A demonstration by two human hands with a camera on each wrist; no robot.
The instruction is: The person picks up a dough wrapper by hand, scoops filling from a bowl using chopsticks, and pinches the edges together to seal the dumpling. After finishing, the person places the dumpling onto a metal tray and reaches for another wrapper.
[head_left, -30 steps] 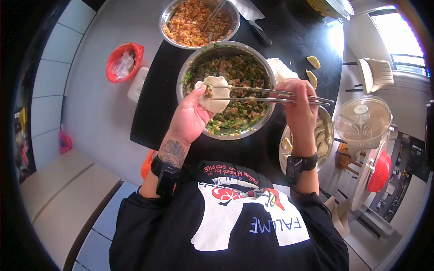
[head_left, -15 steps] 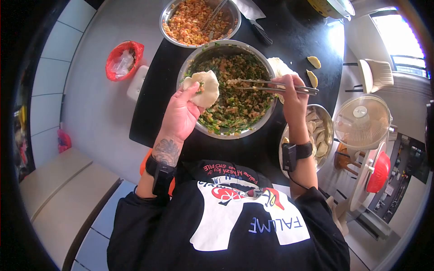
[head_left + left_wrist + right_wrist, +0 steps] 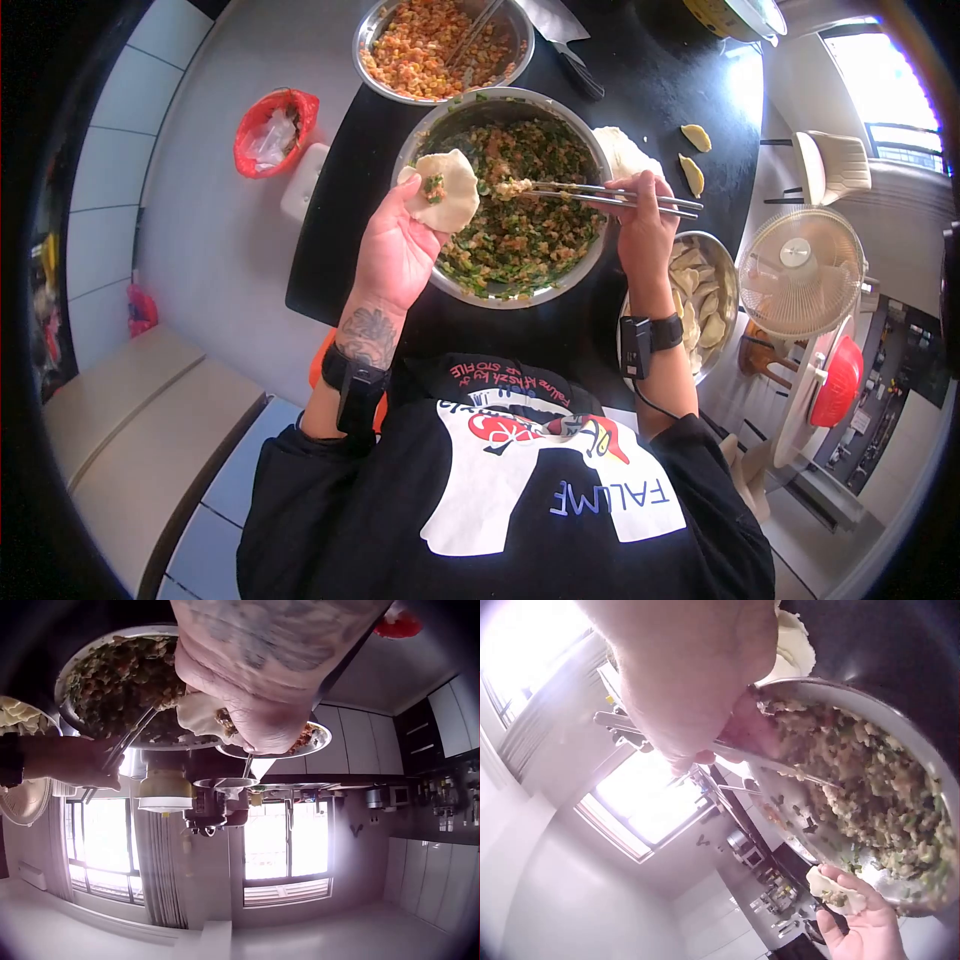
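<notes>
My left hand (image 3: 397, 250) holds a round dough wrapper (image 3: 446, 192) by its edge, thumb on top, with a little green and orange filling (image 3: 433, 188) on it. The wrapper is over the left rim of the large metal bowl (image 3: 596, 240) of chopped green filling. My right hand (image 3: 646, 232) grips metal chopsticks (image 3: 620, 197), whose tips have a clump of filling (image 3: 513, 188) between them above the bowl. In the right wrist view the left hand (image 3: 866, 934) and wrapper (image 3: 835, 894) appear beside the bowl rim.
Behind stands a second bowl of orange filling (image 3: 425, 50), with a cleaver (image 3: 568, 60) to its right. A stack of wrappers (image 3: 622, 152) lies right of the large bowl. A bowl of folded dumplings (image 3: 712, 300) is near my right forearm. Two yellowish pieces (image 3: 692, 175) lie farther right.
The chopsticks have moved from the wrapper back over the large bowl, and now hold a clump of filling. My left hand has drawn leftward, with the wrapper now lying flatter and its filling showing.
</notes>
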